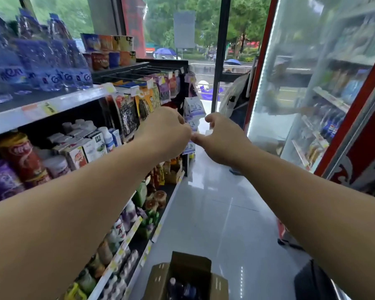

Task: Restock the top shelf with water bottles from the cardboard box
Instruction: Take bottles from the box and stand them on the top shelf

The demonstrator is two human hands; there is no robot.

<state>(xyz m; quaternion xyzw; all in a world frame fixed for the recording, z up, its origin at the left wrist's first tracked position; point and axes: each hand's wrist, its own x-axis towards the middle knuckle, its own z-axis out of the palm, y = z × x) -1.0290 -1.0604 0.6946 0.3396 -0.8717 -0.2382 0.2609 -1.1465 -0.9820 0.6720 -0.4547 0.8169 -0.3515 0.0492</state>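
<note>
Several blue-labelled water bottles point(37, 61) stand in rows on the top shelf point(52, 105) at the upper left. The cardboard box point(188, 276) sits open on the floor at the bottom centre, with dark bottle caps point(182, 286) showing inside. Both my arms stretch forward in mid-air over the aisle. My left hand point(167, 133) has its fingers curled and holds nothing I can see. My right hand point(221, 137) is loosely curled, thumb towards the left hand, also with nothing in it. The two hands nearly touch.
Lower shelves point(85, 152) on the left hold cartons, cans and snack packets. A glass-door drinks fridge point(325, 87) with a red frame lines the right side. A person point(236, 105) stands at the aisle's far end. White tiled floor point(214, 213) runs between.
</note>
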